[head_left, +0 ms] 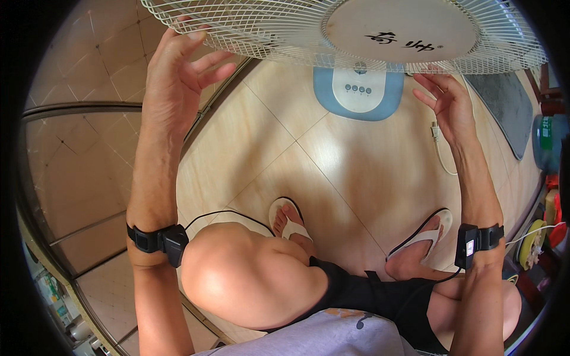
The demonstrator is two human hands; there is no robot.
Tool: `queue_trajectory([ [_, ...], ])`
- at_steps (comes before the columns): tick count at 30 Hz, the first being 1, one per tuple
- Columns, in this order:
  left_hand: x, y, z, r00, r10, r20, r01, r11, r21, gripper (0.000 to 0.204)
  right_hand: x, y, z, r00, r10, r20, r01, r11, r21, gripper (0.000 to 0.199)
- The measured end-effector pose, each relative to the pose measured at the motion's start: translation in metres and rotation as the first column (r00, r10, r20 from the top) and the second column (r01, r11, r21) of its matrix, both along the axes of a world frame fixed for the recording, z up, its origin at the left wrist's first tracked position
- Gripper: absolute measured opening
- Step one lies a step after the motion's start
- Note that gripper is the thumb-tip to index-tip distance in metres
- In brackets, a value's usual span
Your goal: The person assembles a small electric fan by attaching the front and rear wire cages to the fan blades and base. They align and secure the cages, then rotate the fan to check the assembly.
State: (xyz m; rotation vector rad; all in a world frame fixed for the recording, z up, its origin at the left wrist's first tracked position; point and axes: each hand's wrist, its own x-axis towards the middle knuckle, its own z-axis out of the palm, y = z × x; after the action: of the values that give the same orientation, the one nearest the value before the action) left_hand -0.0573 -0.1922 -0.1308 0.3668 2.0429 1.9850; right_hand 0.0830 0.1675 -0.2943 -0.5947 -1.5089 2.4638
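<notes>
A white wire fan grille (pixel 279 44) with a round pale centre plate (pixel 401 29) spans the top of the view. At its left rim, my left hand (pixel 178 83) grips the wires with the thumb and upper fingers, while the lower fingers stick out loosely. My right hand (pixel 448 104) is at the grille's lower right rim; its upper fingertips go behind the wires and the lower ones bend inward. Below the grille shows a blue and white fan base (pixel 356 98) with several round buttons, standing on the floor.
A white power plug (pixel 436 132) and its cord lie on the tiled floor (pixel 297 160) near my right hand. A dark grey mat (pixel 502 110) and a blue water jug (pixel 543 142) are at the right. Tiled panels with dark trim (pixel 83 142) run along the left.
</notes>
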Motion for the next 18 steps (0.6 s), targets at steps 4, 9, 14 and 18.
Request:
queue_trajectory([
  [4,-0.002,-0.002,0.003,1.0,-0.011,-0.004,0.011,1.0,-0.026,0.045,-0.003,-0.002,0.001,0.999,-0.036,0.003,0.036,0.999,-0.033,0.027],
  [9,-0.004,-0.003,0.003,0.999,-0.033,-0.01,0.033,0.999,-0.017,0.044,-0.006,0.001,-0.001,0.999,-0.041,-0.01,0.04,0.997,-0.066,0.026],
  [14,-0.005,-0.002,0.001,0.999,-0.028,-0.018,0.028,1.0,-0.001,0.045,-0.007,0.008,-0.007,0.998,-0.055,-0.012,0.054,0.997,-0.057,0.028],
  [18,-0.012,-0.002,-0.002,1.0,-0.01,-0.013,0.011,1.0,0.022,0.049,-0.007,0.01,-0.011,0.998,-0.063,0.008,0.064,0.993,-0.1,0.026],
])
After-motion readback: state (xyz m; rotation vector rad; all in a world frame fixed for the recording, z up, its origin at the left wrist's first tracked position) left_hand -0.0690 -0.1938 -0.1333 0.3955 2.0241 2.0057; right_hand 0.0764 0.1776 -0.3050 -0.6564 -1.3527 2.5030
